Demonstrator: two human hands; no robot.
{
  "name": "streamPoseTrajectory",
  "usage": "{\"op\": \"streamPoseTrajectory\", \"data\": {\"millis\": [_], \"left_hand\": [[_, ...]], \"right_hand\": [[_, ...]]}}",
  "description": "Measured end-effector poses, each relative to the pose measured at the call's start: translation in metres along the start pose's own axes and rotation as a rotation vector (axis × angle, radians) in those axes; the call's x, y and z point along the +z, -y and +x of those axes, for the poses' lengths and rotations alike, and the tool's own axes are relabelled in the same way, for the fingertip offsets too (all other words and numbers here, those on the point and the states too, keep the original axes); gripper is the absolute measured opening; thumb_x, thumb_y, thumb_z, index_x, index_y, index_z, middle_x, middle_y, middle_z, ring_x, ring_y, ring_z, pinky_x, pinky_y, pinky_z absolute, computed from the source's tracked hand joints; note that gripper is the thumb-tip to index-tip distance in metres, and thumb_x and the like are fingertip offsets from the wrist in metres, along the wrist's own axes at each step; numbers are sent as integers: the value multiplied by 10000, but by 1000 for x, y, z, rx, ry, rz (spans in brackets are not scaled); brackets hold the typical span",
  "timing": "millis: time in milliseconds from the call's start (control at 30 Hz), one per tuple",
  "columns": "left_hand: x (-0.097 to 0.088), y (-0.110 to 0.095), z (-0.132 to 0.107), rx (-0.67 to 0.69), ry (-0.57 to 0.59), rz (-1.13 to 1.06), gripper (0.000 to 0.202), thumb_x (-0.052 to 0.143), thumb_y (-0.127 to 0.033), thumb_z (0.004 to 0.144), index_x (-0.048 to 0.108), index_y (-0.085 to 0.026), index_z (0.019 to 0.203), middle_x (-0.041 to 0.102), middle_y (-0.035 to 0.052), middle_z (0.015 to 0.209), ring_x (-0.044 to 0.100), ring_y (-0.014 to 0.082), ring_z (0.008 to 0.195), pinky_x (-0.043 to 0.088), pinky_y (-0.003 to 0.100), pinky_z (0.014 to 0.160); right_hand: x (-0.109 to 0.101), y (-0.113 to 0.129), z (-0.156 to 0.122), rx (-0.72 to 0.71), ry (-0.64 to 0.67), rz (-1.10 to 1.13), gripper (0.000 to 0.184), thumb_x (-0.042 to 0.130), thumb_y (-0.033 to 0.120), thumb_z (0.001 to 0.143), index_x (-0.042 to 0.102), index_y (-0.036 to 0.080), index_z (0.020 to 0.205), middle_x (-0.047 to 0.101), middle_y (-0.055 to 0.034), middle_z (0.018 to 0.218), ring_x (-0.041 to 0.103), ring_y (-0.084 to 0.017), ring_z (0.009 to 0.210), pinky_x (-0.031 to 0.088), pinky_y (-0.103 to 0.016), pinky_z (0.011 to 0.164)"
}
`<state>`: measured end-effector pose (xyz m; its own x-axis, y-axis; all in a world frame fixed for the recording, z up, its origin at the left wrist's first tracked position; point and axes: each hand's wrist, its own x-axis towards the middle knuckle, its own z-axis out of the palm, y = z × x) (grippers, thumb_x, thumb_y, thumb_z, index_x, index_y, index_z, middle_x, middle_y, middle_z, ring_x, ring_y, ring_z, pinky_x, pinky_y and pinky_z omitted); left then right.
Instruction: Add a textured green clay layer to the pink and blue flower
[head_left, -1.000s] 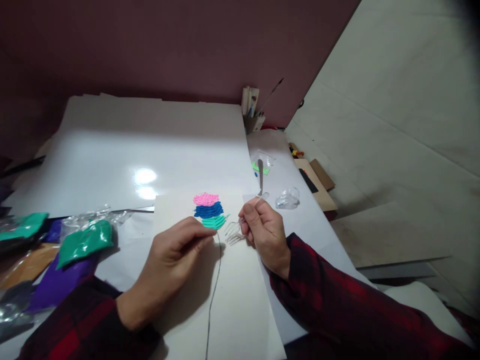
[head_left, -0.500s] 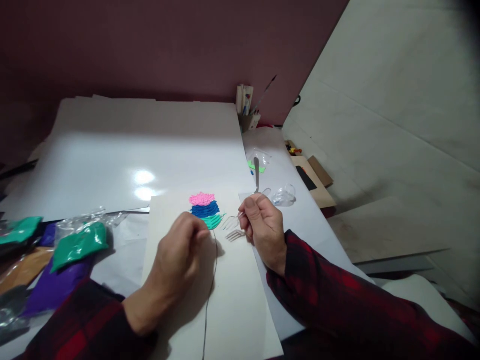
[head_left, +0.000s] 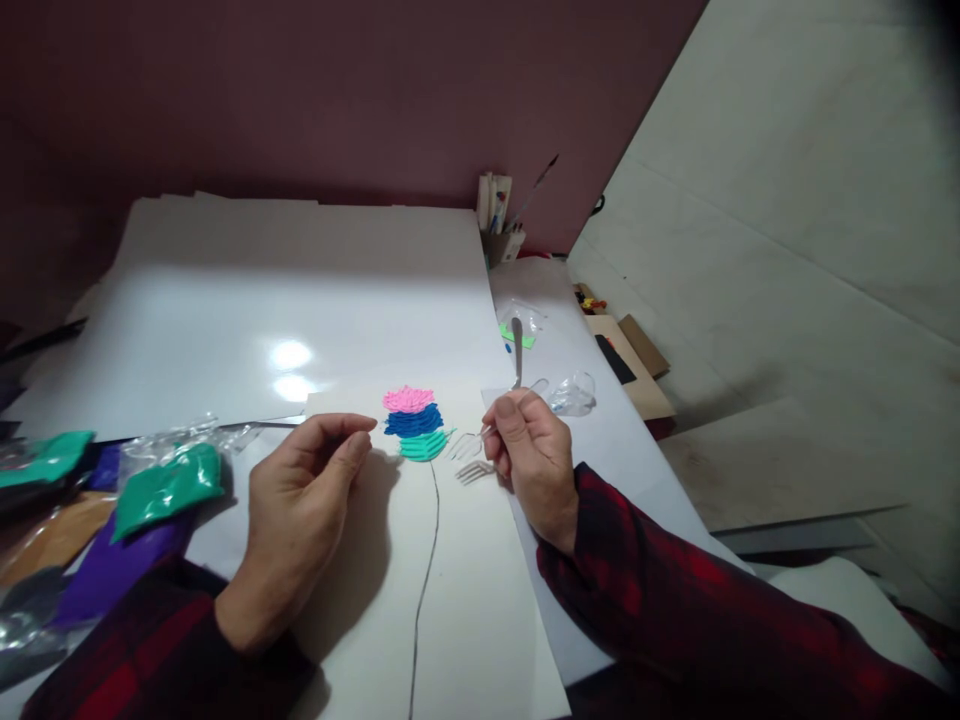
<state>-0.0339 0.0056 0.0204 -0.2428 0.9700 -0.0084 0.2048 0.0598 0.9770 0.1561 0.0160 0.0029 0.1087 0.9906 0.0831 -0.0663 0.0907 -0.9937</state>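
My right hand [head_left: 531,455] is closed around a metal fork [head_left: 517,350]. The fork's handle points up and away, its tines reach left beside the clay, and a tine-shaped shadow lies on the paper below. A balloon-like shape of textured clay in bands sits on the white paper [head_left: 480,590]: pink clay [head_left: 408,399] at the top, blue clay [head_left: 413,420] in the middle, teal clay [head_left: 424,446] underneath. A drawn dark line runs down from it. My left hand [head_left: 300,510] hovers left of the clay, thumb and forefinger pinched together; anything between them is too small to make out.
Bags of coloured clay, including a green one [head_left: 171,488] and a purple one [head_left: 124,560], lie at the left. A large glossy white board [head_left: 300,270] covers the back. Clear plastic wrap [head_left: 574,394] and a pen holder [head_left: 501,243] are on the right side.
My left hand has moved left, away from the teal clay, uncovering more of the clay and the drawn line. My right hand keeps the fork in nearly the same place.
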Motion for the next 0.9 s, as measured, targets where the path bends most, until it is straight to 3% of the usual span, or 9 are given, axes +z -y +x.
{"op": "streamPoseTrajectory", "data": {"millis": [67,167,333,400,533,633,767,900], "left_hand": [[0,-2,0,-23,18,14,147,677,-293,767,679,-192,874,618,-4,732,509,129,626,402,234,538],[0,-3,0,-47,59,-13,166,621,-348,819,637,-193,761,477,-33,537,421,120,513,327,224,443],[2,1,-1,-85,164,-166,430,485,-459,899,466,-185,568,401,-25,513,359,98,468,300,220,420],[1,4,0,-147,202,-253,402,496,-452,897,490,-179,601,415,-25,527,348,89,466,285,206,414],[1,6,0,-158,204,-350,131,613,-311,835,627,-181,828,460,-34,587,370,76,506,307,177,449],[2,5,-1,-162,189,-325,134,630,-279,810,648,-187,906,501,-25,621,423,87,565,347,174,496],[8,3,-2,-156,196,-270,125,604,-306,839,617,-182,830,466,-37,560,410,89,532,326,187,482],[12,3,-1,-146,177,-342,246,547,-334,885,521,-177,697,442,-42,577,368,75,485,290,202,447]], "right_hand": [[0,0,0,-4,10,-5,293,509,445,911,525,185,777,484,56,539,363,-45,403,282,-161,353],[0,-2,-1,-4,43,-2,277,512,436,913,532,186,796,507,51,564,368,-41,404,282,-159,350],[0,-2,-3,-21,43,11,257,515,420,917,550,186,816,526,45,582,384,-38,413,280,-150,347],[0,-1,-3,-22,-3,26,255,507,418,922,549,189,819,526,46,583,387,-38,416,277,-148,345],[2,1,0,-18,-70,48,193,568,385,891,519,206,838,530,54,618,401,-41,427,290,-153,351],[2,-4,3,-29,-42,7,195,636,350,845,499,212,849,510,61,617,416,-49,443,307,-160,363],[0,-12,6,-5,11,-85,221,592,402,865,470,218,870,532,50,632,435,-61,457,332,-166,375],[2,-13,10,0,29,-116,251,524,460,892,438,225,883,578,30,702,465,-68,467,360,-168,367]]}}
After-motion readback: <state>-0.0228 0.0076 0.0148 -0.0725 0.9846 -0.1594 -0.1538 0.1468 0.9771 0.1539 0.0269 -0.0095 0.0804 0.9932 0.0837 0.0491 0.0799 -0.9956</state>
